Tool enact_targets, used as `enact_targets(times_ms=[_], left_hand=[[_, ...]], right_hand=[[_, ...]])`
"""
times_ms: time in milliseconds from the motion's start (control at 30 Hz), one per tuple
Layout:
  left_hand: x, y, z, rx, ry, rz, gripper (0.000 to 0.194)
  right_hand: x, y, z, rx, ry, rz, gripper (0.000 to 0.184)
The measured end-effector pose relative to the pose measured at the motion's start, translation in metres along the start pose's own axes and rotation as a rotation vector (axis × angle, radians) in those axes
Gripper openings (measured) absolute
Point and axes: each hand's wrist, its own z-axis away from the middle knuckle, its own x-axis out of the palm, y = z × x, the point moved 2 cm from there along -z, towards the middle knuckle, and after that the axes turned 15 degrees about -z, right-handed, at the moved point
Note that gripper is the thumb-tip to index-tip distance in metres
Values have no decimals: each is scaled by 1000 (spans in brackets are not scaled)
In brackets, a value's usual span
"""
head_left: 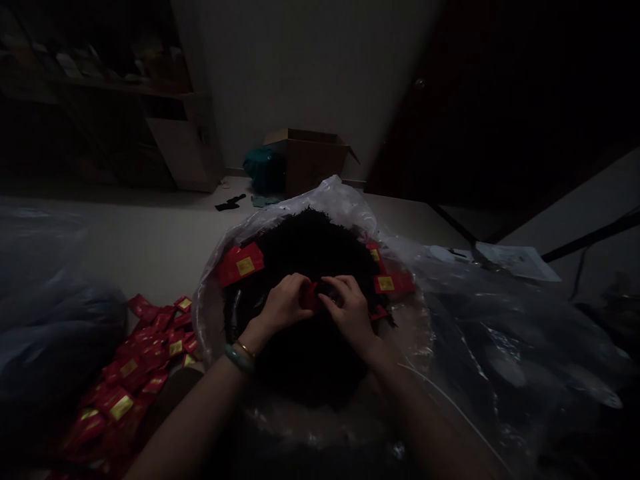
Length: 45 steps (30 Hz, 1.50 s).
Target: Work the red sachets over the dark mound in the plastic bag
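Observation:
Above a heap of dark, leafy, tea-like material (315, 360), both hands meet near the middle of the view. My left hand (285, 300) is closed on a small red packet (311, 297), with a green bangle and a gold bracelet on that wrist. My right hand (349, 308) pinches a small dark, glossy thing (327, 291) against the packet's edge; its kind is too dim to tell. The heap fills a round container lined with a clear plastic bag (340, 193). Red packets with gold labels lie on it, one at the left (241, 265) and several at the right (393, 283).
Many red packets (135, 367) are piled at the lower left, beside a large plastic bag (55, 313). Clear plastic sheeting (500, 333) spreads at the right. An open cardboard box (317, 160) and a teal bag (264, 168) stand by the wall.

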Motion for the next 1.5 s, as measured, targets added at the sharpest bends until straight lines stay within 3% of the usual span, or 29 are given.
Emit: enact_targets(times_ms=[167, 233, 300, 400, 467, 633, 800, 933, 1200, 1300, 1433, 1500], left_hand=[[-3, -5, -1, -43, 72, 39, 35], [-4, -10, -2, -102, 137, 79, 35], [-5, -16, -4, -164, 200, 132, 39], [-5, -20, -5, -230, 256, 196, 43], [-5, -19, -5, -245, 265, 209, 44], [-5, -18, -4, -248, 255, 198, 41], [-5, -17, -4, -229, 243, 153, 38], [-6, -16, -4, -228, 236, 144, 38], [-4, -13, -4, -160, 218, 103, 37], [-4, -7, -3, -118, 198, 42, 32], [-3, 1, -1, -59, 171, -44, 26], [-3, 3, 0, -42, 166, -58, 27]], right_hand=[[-5, 4, -4, 64, 101, -57, 25], [-7, 12, -4, 136, 65, -32, 30], [-3, 21, 0, 236, -128, 35, 37], [10, 27, 14, 323, -498, 218, 68], [20, 25, 22, 314, -607, 355, 82], [35, 12, 27, 238, -671, 473, 54], [39, 12, 32, 145, -710, 418, 54], [34, 19, 28, 154, -624, 329, 36], [-14, -2, -4, 110, -108, -98, 17], [-20, -10, -6, 75, 57, -158, 19], [-12, -14, -3, 38, 91, -181, 32], [-7, -14, -1, 30, 101, -186, 30]])
